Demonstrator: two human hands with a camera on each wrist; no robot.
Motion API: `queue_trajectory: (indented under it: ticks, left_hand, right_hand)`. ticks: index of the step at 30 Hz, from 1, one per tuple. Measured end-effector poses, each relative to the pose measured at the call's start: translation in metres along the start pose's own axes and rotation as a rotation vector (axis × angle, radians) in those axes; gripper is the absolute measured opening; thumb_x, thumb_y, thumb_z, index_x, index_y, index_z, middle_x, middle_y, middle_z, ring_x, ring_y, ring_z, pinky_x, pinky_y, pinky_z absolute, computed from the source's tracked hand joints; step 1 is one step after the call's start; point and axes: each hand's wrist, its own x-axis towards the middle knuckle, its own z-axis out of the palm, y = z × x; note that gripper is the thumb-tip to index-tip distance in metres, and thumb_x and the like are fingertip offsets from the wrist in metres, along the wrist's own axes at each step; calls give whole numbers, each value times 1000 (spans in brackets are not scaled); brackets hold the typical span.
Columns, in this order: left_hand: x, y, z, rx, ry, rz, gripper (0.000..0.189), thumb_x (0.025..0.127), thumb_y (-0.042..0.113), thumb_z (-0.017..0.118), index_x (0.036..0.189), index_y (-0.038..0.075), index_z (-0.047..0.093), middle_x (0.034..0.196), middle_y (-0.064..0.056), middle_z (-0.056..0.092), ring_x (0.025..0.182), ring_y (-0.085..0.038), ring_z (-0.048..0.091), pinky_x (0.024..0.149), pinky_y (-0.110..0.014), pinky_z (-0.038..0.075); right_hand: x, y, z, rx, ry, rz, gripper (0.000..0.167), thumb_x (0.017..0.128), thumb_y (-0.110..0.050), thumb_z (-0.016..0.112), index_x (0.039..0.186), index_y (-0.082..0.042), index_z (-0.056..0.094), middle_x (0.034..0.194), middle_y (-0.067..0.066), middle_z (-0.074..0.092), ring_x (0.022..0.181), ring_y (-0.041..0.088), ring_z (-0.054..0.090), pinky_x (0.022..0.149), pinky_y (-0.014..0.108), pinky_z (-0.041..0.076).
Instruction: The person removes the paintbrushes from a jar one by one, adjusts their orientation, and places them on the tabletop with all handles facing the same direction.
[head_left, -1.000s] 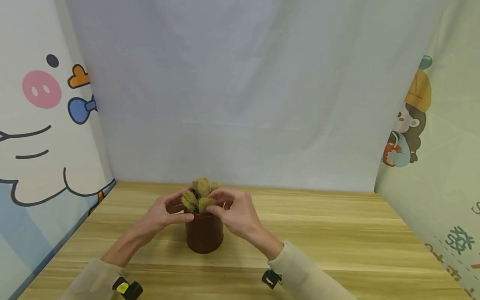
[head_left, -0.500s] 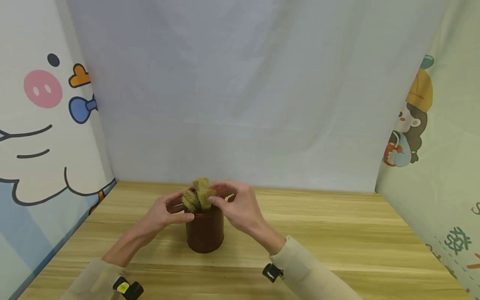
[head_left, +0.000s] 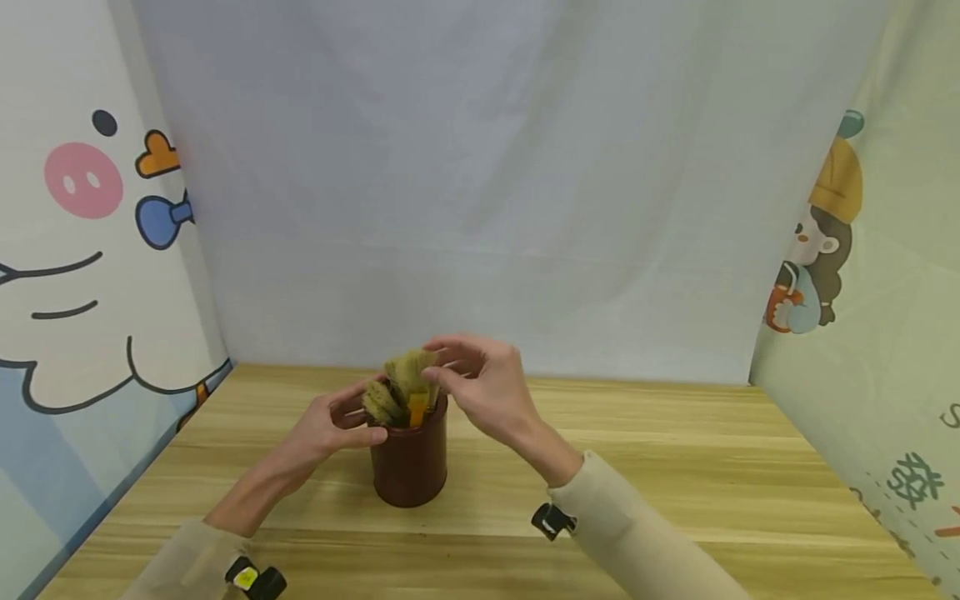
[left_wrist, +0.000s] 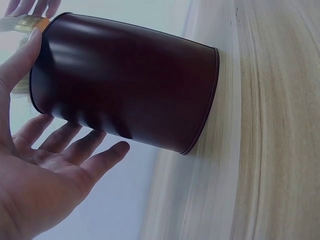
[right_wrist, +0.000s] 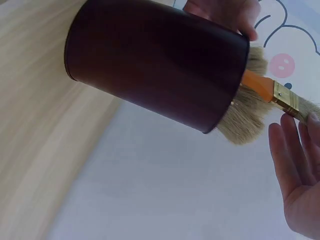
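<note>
A dark brown cylindrical brush holder (head_left: 408, 467) stands upright on the table, with several paintbrushes in it, bristles up. My left hand (head_left: 330, 423) holds it by the top from the left, thumb at the near rim and fingers along the far side. At the mouth, my right hand (head_left: 483, 387) pinches one paintbrush (right_wrist: 260, 85) by its pale bristles. Its metal ferrule and part of its orange handle show above the rim; the lower handle is hidden inside. Bristles of the other brushes (right_wrist: 242, 127) fan out beside it in the right wrist view.
The holder stands on a wood-grain table (head_left: 637, 467). A plain pale cloth (head_left: 480, 183) hangs behind the table, and printed cartoon cloths (head_left: 67, 333) border it at left and right.
My right hand has taken one brush by the bristles and risen with it, so its orange handle now shows above the rim. The left hand and the holder have stayed in place.
</note>
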Motion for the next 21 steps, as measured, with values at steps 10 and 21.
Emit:
queue_trajectory:
  ticks: [10, 21]
  left_hand:
    - [0, -1, 1, -5, 10, -6, 83, 97, 13, 77, 166, 6, 33, 158, -28, 43, 143, -51, 43, 98, -35, 55]
    - [1, -1, 3, -34, 19, -19, 84, 97, 12, 77, 166, 5, 31, 159, -28, 42, 144, -49, 42, 97, -34, 55]
  right_hand:
    - [19, -13, -15, 8, 22, -74, 23, 92, 8, 77, 114, 4, 77, 98, 16, 79, 77, 21, 77, 68, 39, 64]
    - [34, -29, -33, 0, 34, -123, 24, 92, 10, 76, 116, 5, 76, 97, 16, 79, 78, 28, 77, 67, 36, 63]
